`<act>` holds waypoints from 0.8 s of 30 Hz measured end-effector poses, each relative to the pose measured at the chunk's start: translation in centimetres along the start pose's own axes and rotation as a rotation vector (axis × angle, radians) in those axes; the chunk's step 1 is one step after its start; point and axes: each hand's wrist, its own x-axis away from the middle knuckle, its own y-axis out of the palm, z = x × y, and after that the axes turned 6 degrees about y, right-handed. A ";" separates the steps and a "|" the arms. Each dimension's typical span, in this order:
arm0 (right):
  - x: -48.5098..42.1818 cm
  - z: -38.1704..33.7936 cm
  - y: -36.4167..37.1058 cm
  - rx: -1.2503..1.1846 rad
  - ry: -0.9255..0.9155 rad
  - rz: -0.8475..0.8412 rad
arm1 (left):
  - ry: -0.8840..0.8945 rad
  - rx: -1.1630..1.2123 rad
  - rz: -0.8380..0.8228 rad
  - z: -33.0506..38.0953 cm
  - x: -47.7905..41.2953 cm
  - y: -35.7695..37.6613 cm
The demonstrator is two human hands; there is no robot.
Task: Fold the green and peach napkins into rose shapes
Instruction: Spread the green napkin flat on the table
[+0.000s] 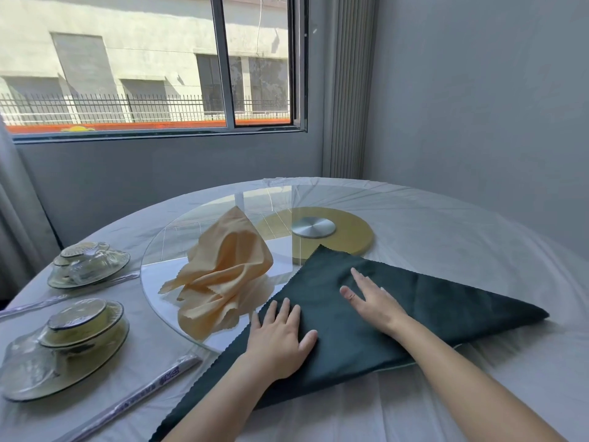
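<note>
The dark green napkin (424, 301) lies flat as a triangle, partly on the glass turntable (165, 247) and partly on the white tablecloth. My left hand (280, 338) presses flat on its left part with fingers spread. On the napkin's middle my right hand (374, 301) lies flat too, fingers straight and pointing away from me. The peach napkin (223, 275) sits crumpled in a loose heap on the turntable, just left of the green one, touched by neither hand.
Two stacked glass place settings (87, 264) (68, 342) stand at the table's left, each with wrapped chopsticks (137, 400) beside it. A yellow disc with a metal hub (314, 227) sits under the glass. A window and grey walls lie behind the table.
</note>
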 end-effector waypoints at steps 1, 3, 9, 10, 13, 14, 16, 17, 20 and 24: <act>0.6 0.3 -0.7 -0.126 -0.019 0.007 | -0.001 0.001 -0.007 -0.1 -0.1 0.0; 2.3 1.7 -2.1 -0.220 -0.046 0.050 | 0.005 -0.001 -0.012 -0.2 -0.2 0.2; 7.5 9.5 -5.4 -0.031 -0.029 0.164 | 0.104 0.070 0.045 -0.4 0.4 -0.8; 8.2 10.4 -5.8 -0.036 -0.017 0.191 | 0.171 0.077 0.095 -0.1 0.9 -1.1; 10.0 12.4 -6.8 0.029 -0.026 0.205 | 0.406 -0.043 0.221 1.5 3.7 -0.9; 10.5 13.0 -7.0 0.092 -0.029 0.186 | 0.484 -0.089 0.287 1.8 4.4 -0.2; 10.8 13.5 -7.0 0.223 -0.045 0.144 | 0.541 -0.150 0.344 1.9 5.3 1.0; 10.7 13.5 -6.9 0.276 -0.058 0.141 | 0.552 -0.157 0.365 1.7 5.3 1.4; 9.8 13.1 -6.6 0.402 -0.105 0.189 | 0.550 -0.203 0.387 1.2 4.9 1.8; 8.8 12.4 -7.1 0.532 -0.213 0.308 | 0.592 -0.250 0.389 0.8 5.0 1.4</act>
